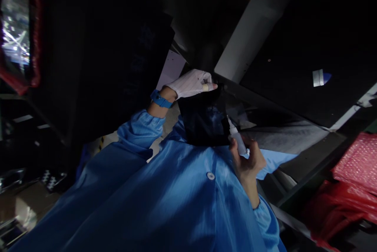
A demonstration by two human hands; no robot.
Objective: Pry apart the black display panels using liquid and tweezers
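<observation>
My left hand (194, 82) wears a white glove with a bare or taped thumb, and a blue strap is around the wrist. Its fingers are pinched on the upper edge of a dark glossy panel (203, 120), which is held in front of my chest. Reflections show faintly in its surface. In my bare right hand (249, 159) is a small translucent dropper bottle (238, 140), its narrow tip pointing up beside the panel's right edge. Whether the tip touches the panel, I cannot tell.
To the right, a dark surface (294, 47) bears a small silver and blue item (319, 78). Red bubble wrap (357, 161) lies at the lower right. A screen-like panel (15, 28) framed in red wrap is at the upper left. A grey cloth (285, 138) hangs near my right hand.
</observation>
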